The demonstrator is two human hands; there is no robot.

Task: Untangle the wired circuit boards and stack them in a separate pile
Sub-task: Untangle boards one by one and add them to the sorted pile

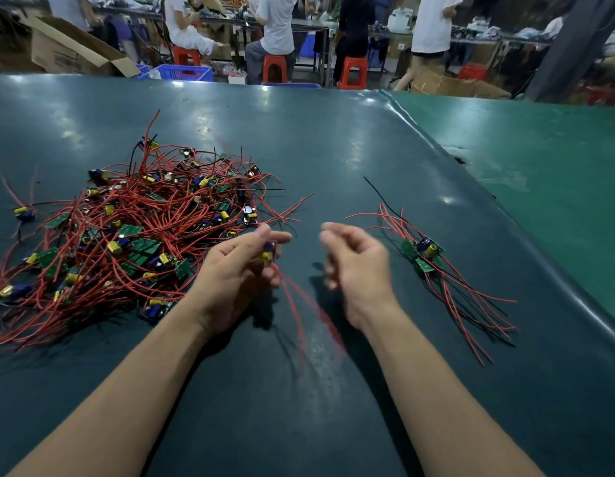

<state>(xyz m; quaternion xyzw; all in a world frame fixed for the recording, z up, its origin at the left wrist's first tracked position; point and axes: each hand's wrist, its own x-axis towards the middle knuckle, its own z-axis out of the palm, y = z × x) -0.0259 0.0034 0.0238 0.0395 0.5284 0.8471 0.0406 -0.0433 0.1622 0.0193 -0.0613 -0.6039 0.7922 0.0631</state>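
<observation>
- Circuit boards by the dozen were seen heaped in a tangled pile (127,232) of red and black leads on the left of the dark green table (333,139), with one stray board (25,213) lying just beside the heap at the far left

- One wired board (268,253) was held in the left hand (244,266), the fingers curled and clamped round its blue and yellow parts, while its red wires (306,304) trailed down, blurred, toward the table between the two forearms

- No object could be made out in the right hand (354,263), which was raised near the left with the fingers loosely curled; motion blur left it unclear whether a wire was being pinched, so its grip could not be told

- A separate pile (423,253) had been begun to the right, well apart from the heap: only a few boards were stacked there, with their leads laid out roughly together

- The task was judged to be at an early stage, with most of the boards left knotted in the heap and the held board yet to be added to the stack

- Printed lettering was visible on a cardboard box (68,49) behind the table, but it was too blurred to be read, and no brand could be made out on the boards
</observation>
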